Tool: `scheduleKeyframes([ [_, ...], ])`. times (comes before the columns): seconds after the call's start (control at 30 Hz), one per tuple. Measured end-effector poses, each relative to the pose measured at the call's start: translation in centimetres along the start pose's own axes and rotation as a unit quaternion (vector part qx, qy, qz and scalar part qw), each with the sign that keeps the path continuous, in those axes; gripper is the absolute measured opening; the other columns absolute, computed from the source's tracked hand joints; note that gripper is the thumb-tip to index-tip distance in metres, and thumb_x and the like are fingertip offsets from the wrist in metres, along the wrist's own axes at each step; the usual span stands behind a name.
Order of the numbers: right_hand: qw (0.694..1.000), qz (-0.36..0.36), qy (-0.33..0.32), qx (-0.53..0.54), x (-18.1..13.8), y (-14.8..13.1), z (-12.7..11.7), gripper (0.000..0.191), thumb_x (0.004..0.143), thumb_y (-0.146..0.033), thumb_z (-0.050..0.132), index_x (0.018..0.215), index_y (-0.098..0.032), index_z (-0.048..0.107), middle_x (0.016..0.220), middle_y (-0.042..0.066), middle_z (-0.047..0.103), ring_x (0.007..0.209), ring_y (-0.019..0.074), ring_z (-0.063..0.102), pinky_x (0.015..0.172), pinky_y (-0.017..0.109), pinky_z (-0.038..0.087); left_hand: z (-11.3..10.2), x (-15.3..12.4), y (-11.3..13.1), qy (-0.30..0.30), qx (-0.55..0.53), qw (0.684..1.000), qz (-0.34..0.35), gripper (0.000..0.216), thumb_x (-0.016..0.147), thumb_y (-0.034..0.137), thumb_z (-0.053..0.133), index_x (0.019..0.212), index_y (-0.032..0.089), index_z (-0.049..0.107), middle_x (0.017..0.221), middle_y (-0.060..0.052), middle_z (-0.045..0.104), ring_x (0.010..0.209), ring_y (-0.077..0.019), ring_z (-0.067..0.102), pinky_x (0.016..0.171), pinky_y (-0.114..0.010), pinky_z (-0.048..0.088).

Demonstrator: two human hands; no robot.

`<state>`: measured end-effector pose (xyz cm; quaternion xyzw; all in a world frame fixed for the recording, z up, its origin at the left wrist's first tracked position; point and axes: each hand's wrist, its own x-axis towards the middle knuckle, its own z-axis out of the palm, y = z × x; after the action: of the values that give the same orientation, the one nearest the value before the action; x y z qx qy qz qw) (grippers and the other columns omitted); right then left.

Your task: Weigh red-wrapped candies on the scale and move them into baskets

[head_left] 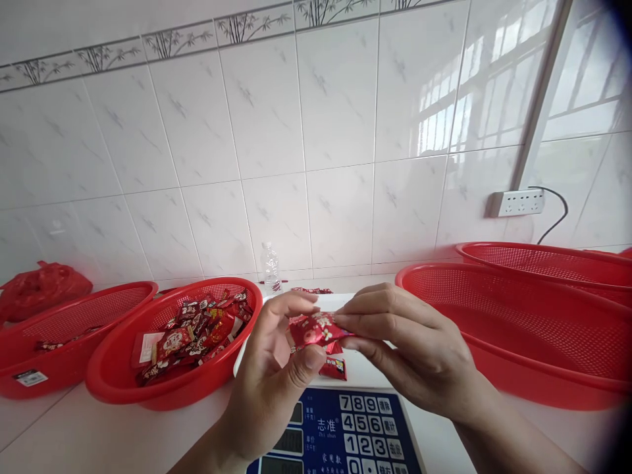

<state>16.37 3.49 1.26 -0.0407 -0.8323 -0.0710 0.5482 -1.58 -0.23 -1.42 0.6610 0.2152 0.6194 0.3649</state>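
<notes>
Both my hands are raised over a white-topped digital scale (363, 378), around a small red wrapped candy (318, 329) with light flower prints. My right hand (409, 342) pinches the candy's right end between thumb and fingertips. My left hand (269, 368) curls round its left side, the thumb at the lower edge and the other fingers bent above and behind, partly hidden. Below the candy, another small red packet (334, 368) lies on the scale pan. The scale's blue keypad panel (328, 438) faces me, partly covered by my left wrist.
Left of the scale, a red basket (111, 382) holds many red packets. Another red basket (64, 385) and a red plastic bag (42, 289) stand farther left. Two red baskets (508, 316) are at right. A clear bottle (270, 263) stands by the tiled wall, which bears a power strip (518, 203).
</notes>
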Motion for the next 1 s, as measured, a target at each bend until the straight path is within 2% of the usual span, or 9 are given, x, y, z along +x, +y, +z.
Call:
scheduleKeyframes([
  [0.07, 0.999, -0.007, 0.019, -0.037, -0.1, 0.2, 0.0, 0.025, 0.083, -0.006, 0.058, 0.105, -0.018, 0.063, 0.086, 0.007, 0.064, 0.082, 0.0178, 0.061, 0.067, 0.032, 0.054, 0.0, 0.1, 0.3, 0.003, -0.009, 0.998, -0.055, 0.042, 0.086, 0.051, 0.052, 0.121, 0.028, 0.045, 0.12, -0.008, 0.052, 0.101, -0.0198, 0.056, 0.08, -0.031, 0.051],
  [0.13, 0.997, -0.018, 0.029, -0.063, -0.1, 0.3, 0.2, 0.03, 0.082, -0.003, 0.056, 0.107, -0.018, 0.062, 0.088, 0.008, 0.064, 0.084, 0.0188, 0.062, 0.067, 0.033, 0.054, 0.1, 0.3, 0.5, -0.019, -0.042, 0.992, -0.117, 0.053, 0.087, 0.058, 0.043, 0.127, 0.024, 0.038, 0.106, -0.01, 0.058, 0.086, -0.0191, 0.06, 0.065, -0.029, 0.052],
  [0.23, 0.997, -0.028, 0.022, -0.067, -0.1, 0.5, 0.4, 0.028, 0.084, -0.006, 0.055, 0.107, -0.02, 0.063, 0.091, 0.008, 0.065, 0.085, 0.0197, 0.062, 0.069, 0.035, 0.055, 0.3, 0.3, 0.6, -0.025, -0.085, 0.983, -0.158, 0.046, 0.09, 0.05, 0.045, 0.126, 0.022, 0.037, 0.082, -0.004, 0.061, 0.069, -0.0155, 0.06, 0.053, -0.025, 0.049],
  [0.4, 0.997, 0.07, -0.002, 0.008, -0.2, 0.7, 0.3, 0.024, 0.087, -0.025, 0.059, 0.11, -0.021, 0.061, 0.105, 0.01, 0.063, 0.1, 0.0227, 0.059, 0.081, 0.04, 0.054, 0.5, 0.1, 0.3, 0.048, -0.018, 0.996, -0.069, 0.043, 0.089, 0.028, 0.055, 0.127, 0.03, 0.036, 0.098, -0.004, 0.063, 0.074, -0.013, 0.061, 0.067, -0.027, 0.054],
  [0.53, 0.973, 0.212, 0.038, 0.078, -0.5, 1.0, 0.3, 0.035, 0.089, -0.034, 0.056, 0.122, -0.023, 0.052, 0.112, 0.011, 0.062, 0.098, 0.0216, 0.061, 0.073, 0.036, 0.056, 0.5, -0.1, -0.4, 0.023, 0.082, 0.995, -0.059, 0.061, 0.09, 0.026, 0.053, 0.14, 0.033, 0.021, 0.109, -0.007, 0.063, 0.086, -0.0172, 0.064, 0.081, -0.034, 0.054],
  [0.63, 0.953, 0.285, 0.032, 0.099, -0.3, 1.1, 0.0, 0.034, 0.086, -0.041, 0.058, 0.112, -0.019, 0.058, 0.103, 0.011, 0.065, 0.085, 0.02, 0.064, 0.064, 0.032, 0.056, 0.5, -0.2, -0.9, 0.005, 0.116, 0.992, -0.052, 0.064, 0.09, 0.024, 0.052, 0.143, 0.035, 0.018, 0.116, -0.007, 0.061, 0.101, -0.0204, 0.061, 0.089, -0.037, 0.051],
  [0.77, 0.935, 0.318, -0.032, 0.152, 0.2, 1.0, -0.5, 0.023, 0.087, -0.038, 0.057, 0.084, -0.016, 0.064, 0.075, 0.005, 0.067, 0.066, 0.0151, 0.063, 0.058, 0.026, 0.053, 0.5, -0.3, -1.0, -0.015, 0.139, 0.989, -0.044, 0.06, 0.091, 0.024, 0.052, 0.141, 0.037, 0.023, 0.115, -0.004, 0.063, 0.106, -0.0193, 0.06, 0.091, -0.035, 0.05],
  [0.9, 0.947, 0.283, -0.011, 0.154, 0.2, 0.8, -0.5, 0.021, 0.087, -0.031, 0.058, 0.072, -0.016, 0.061, 0.064, 0.003, 0.063, 0.059, 0.0125, 0.059, 0.053, 0.024, 0.049, 0.5, -0.2, -0.5, -0.029, 0.181, 0.983, -0.029, 0.045, 0.089, 0.027, 0.055, 0.131, 0.033, 0.041, 0.111, -0.004, 0.064, 0.101, -0.0199, 0.061, 0.082, -0.032, 0.053],
  [1.0, 0.954, 0.26, -0.004, 0.149, 0.1, 0.6, -0.3, 0.021, 0.087, -0.029, 0.058, 0.07, -0.016, 0.06, 0.063, 0.002, 0.062, 0.058, 0.0119, 0.058, 0.052, 0.023, 0.048, 0.5, 0.2, -0.2, -0.039, 0.193, 0.98, -0.008, 0.026, 0.09, 0.027, 0.052, 0.116, 0.026, 0.056, 0.109, -0.005, 0.064, 0.099, -0.0194, 0.06, 0.086, -0.033, 0.05],
])
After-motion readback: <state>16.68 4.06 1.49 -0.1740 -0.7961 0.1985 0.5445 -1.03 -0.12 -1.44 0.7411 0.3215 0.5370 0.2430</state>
